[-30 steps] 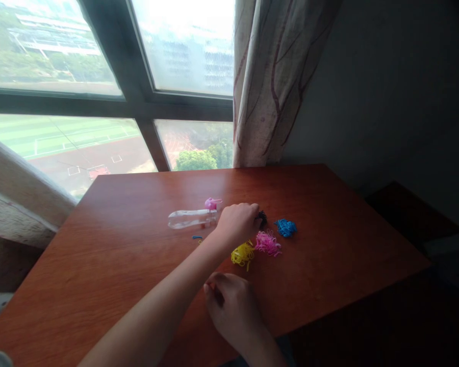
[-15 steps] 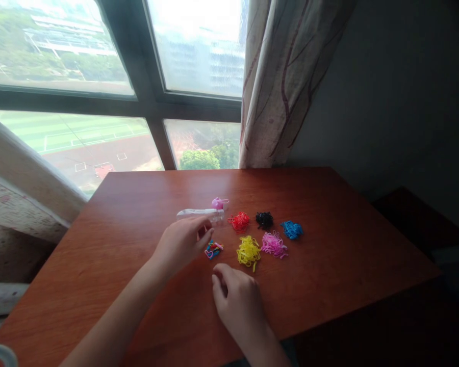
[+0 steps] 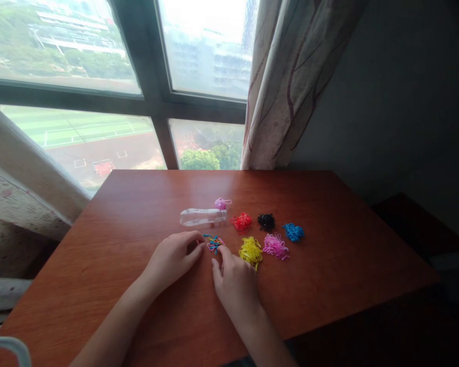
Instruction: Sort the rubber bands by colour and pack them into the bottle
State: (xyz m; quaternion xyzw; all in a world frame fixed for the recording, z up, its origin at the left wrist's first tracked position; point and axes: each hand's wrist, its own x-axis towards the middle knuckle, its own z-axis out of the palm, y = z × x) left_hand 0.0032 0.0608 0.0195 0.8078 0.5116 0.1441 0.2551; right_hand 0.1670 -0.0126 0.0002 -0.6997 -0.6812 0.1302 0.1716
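A small mixed pile of blue, pink and yellow rubber bands (image 3: 214,243) lies on the table between my hands. At its left edge is my left hand (image 3: 178,255), thumb and fingertips brought close together; a speck of pink or red shows there, too small to make out. My right hand (image 3: 237,283) reaches the pile's lower right with its index finger, the thumb apart from it. Just beyond, a clear plastic bottle (image 3: 201,217) lies on its side, mouth to the right. Its likely pink cap (image 3: 221,204), with a loop, rests behind the mouth.
Sorted heaps of bands lie to the right: red (image 3: 241,222), black (image 3: 266,221), blue (image 3: 292,232), yellow (image 3: 250,250) and pink (image 3: 276,246). The brown wooden table (image 3: 329,285) meets a window and curtain (image 3: 275,92) at the back. A white curved object (image 3: 11,344) shows at lower left.
My left hand has drawn back from in front of the bottle to the mixed pile's left edge. My right hand has moved forward to the pile. The view has shifted slightly.
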